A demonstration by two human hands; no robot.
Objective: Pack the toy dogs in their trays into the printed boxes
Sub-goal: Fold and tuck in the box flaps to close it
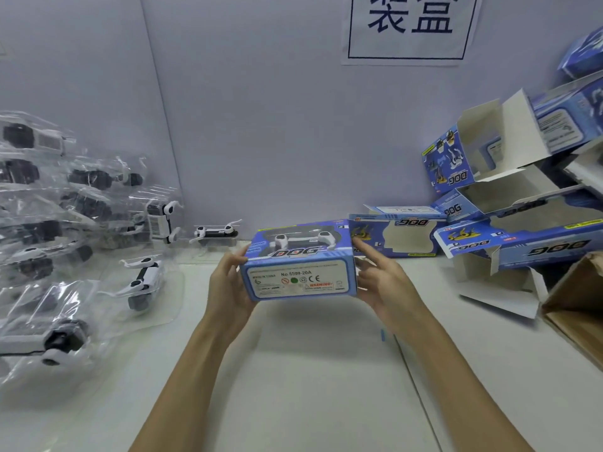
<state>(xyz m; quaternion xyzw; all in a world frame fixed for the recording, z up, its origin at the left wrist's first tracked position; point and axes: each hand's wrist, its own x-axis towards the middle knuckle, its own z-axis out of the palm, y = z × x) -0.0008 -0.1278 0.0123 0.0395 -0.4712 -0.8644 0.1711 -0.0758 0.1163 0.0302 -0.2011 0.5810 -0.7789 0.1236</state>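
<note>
i see a closed blue printed cardboard box (pixel 298 261) marked "dog" held up over the pale white bench (pixel 310 370), its label end facing me and a white toy dog showing through the window on its top face. my left hand (pixel 228 285) grips the box's left end, thumb on the upper edge and fingers curled round underneath. my right hand (pixel 380 282) is at the box's right end with the fingers fairly straight and loosely spread, the index finger lying along the upper right corner; i cannot tell how much of the palm presses on the box. at the left of the bench lies a heap of clear plastic trays with white and black toy dogs (pixel 65 243), some stacked, one tray flat just beside the heap nearer the middle. a single white toy dog (pixel 215 231) stands by the wall behind the held box. at the right, a pile of open, unfilled blue printed boxes (pixel 509 197) leans against the wall, flaps spread. a brown cardboard carton (pixel 577 308) edges in at far right. a white paper sign with blue characters (pixel 409 27) hangs on the wall.
</note>
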